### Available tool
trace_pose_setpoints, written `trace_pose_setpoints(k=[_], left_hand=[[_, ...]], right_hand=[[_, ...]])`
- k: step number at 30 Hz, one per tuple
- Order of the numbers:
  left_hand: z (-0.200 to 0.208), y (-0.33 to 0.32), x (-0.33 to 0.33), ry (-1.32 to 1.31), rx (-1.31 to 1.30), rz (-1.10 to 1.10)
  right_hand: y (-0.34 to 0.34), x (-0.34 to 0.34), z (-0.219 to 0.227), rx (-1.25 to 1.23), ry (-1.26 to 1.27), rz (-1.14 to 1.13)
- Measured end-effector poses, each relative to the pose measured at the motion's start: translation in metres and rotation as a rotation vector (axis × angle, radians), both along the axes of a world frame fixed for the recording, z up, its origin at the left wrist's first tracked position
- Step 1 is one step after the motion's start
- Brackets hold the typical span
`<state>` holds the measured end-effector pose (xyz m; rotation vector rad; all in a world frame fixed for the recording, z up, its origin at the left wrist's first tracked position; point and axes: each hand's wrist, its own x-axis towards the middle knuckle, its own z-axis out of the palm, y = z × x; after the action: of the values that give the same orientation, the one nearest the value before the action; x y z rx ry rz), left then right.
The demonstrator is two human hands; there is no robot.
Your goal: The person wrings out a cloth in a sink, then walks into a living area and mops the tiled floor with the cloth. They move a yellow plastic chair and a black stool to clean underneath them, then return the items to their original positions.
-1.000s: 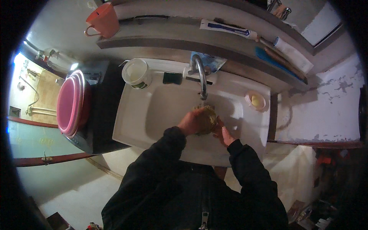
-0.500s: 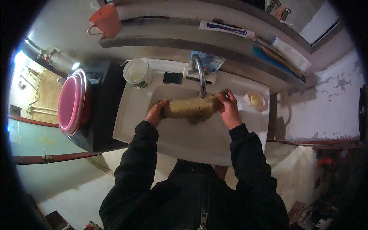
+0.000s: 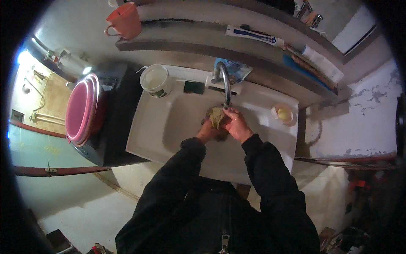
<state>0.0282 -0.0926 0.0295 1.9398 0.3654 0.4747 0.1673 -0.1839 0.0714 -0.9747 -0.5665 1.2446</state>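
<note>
A yellowish-brown cloth [image 3: 217,117] is bunched up between my two hands, under the spout of the curved metal faucet [image 3: 226,82]. My left hand [image 3: 206,131] grips it from the left and below, its fingers partly hidden by the cloth. On the other side my right hand [image 3: 237,125] closes on it, wet-looking, close beneath the spout. Both hands are over the basin of the white sink [image 3: 146,135]. A darker part of the bundle, or a shadow, shows below the hands; I cannot tell which.
On the sink's rim are a white bucket [image 3: 155,82], a dark green scouring pad [image 3: 194,87] and a soap dish [image 3: 283,114] with yellowish soap. Pink basins [image 3: 82,111] stand at left on a black surface. The shelf above holds an orange mug [image 3: 124,22] and a toothpaste tube [image 3: 254,36].
The cloth was stretched out wide between my hands and is now gathered into a small bundle. My left hand has moved right and my right hand left, meeting below the faucet.
</note>
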Motion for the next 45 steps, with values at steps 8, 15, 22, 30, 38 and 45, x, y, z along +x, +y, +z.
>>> trace_pose_setpoints(k=[8,15,22,30,38,45], left_hand=[[0.016,0.003,0.063,0.257,0.645,-0.22],[0.04,0.005,0.058,0.423,0.366,-0.428],[0.049,0.037,0.008,0.488,-0.414,0.061],[0.043,-0.004,0.01,0.041,-1.168,0.439],[0.043,-0.025,0.026,0.007,0.525,0.114],[0.039,-0.008,0.039,0.239,0.141,0.284]], right_hand=[[-0.095,0.062,-0.021,-0.464,0.199,-0.197],[-0.089,0.018,-0.06,-0.238,0.793,-0.034],[-0.044,-0.02,-0.046,-0.033,-0.555,0.061],[-0.03,-0.03,-0.006,-0.356,0.674,-0.166],[-0.021,-0.006,-0.025,0.097,-0.069,-0.003],[-0.004,-0.02,-0.006,-0.46,-1.257,-0.039]])
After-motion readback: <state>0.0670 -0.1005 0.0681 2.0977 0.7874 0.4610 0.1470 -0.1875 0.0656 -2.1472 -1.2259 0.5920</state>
